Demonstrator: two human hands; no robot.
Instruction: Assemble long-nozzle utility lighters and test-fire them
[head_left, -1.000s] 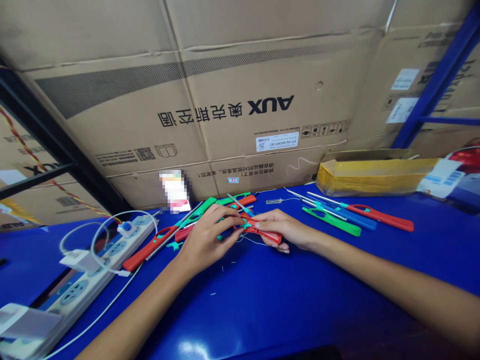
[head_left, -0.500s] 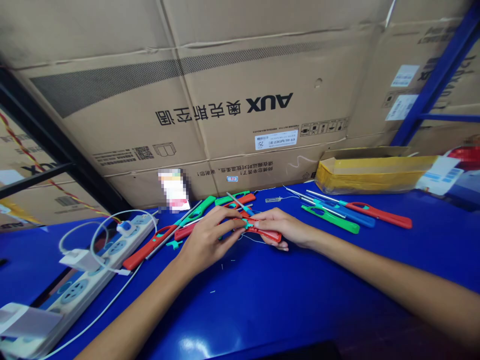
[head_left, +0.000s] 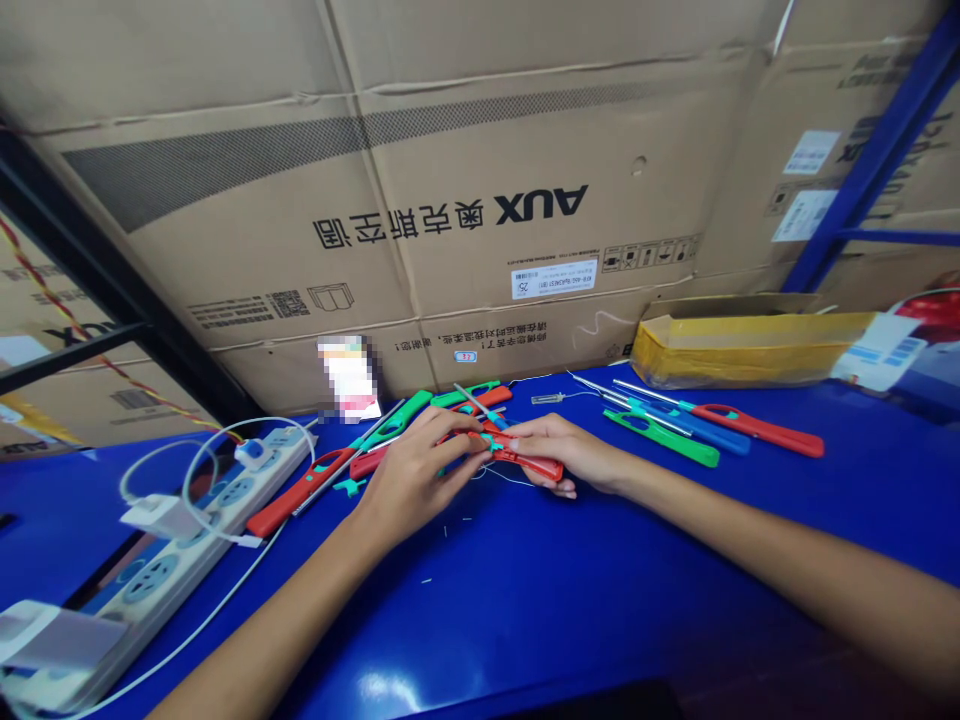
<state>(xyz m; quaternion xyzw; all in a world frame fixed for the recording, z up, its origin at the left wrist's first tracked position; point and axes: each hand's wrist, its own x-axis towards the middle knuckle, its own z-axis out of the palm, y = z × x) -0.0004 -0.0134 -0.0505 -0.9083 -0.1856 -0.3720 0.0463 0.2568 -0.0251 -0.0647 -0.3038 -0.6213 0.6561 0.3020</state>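
Above the middle of the blue table, my right hand grips a red lighter casing with its inner side showing. My left hand is closed, its thumb and fingertips pinching a small green trigger piece at the casing's far end. Fingers partly hide where the two parts meet. A thin wire loops below the casing. Just behind my hands lie a blue-tipped metal lighter tube and a green lighter casing. Left of my left hand is a loose green trigger.
Several long lighters, including a red one and a green casing, lie to the right. A yellow-taped box stands behind them. At left are a power strip with chargers and a propped phone. A large carton forms the back.
The left fingertips have shifted very slightly at the green trigger piece, and the red casing has turned a little. Otherwise both hands stay in place.
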